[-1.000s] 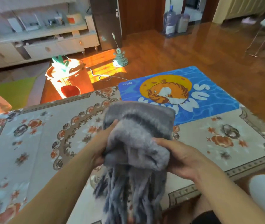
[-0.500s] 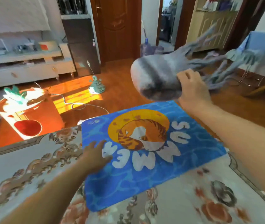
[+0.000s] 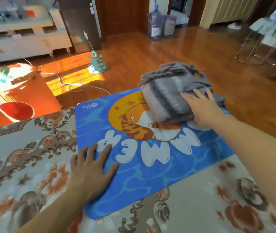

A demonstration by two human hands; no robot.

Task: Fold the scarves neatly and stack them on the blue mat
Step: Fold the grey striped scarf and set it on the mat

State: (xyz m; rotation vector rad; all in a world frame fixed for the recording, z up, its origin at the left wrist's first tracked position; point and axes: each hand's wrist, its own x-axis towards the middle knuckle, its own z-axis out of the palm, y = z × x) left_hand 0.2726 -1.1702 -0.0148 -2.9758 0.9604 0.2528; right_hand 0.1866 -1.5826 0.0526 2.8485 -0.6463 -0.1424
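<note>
Floral-print cloth [image 3: 24,165], beige w/ orange & brown flowers, covers the surface nearest the camera. Far left, an orange stand [image 3: 21,98] sits in bright sun on the wood floor [image 3: 150,52]; a white cable [image 3: 61,81] trails across the floor behind it, & a small green toy [image 3: 97,63] stands further back near a dark cabinet.

Left hand [image 3: 90,172] lies flat, palm down, fingers spread, on the near-left edge of the blue mat [image 3: 150,179]; fingertips reach the white "R" of the upside-down "SUMMER" lettering, heel of the hand at the mat's edge beside the floral cloth. It holds nothing.

Blue mat lies on the floral cloth, w/ an orange cat graphic in the middle, far edge toward the floor.

Grey scarf [image 3: 165,98], folded into a thick bundle, sits on the mat's far-right part, covering part of the cat graphic. Its fringe [image 3: 172,69] bunches along the far side, pointing away from the person.

Right hand [image 3: 202,108] rests on the scarf's right end, fingers straight & slightly apart, pressing down on top of the fabric; palm sits at the bundle's near-right edge, over the mat. Scarf thus lies under & to the left of this hand, well apart from the left hand.

Far right, chrome chair legs [image 3: 251,47] stand on the floor.
</note>
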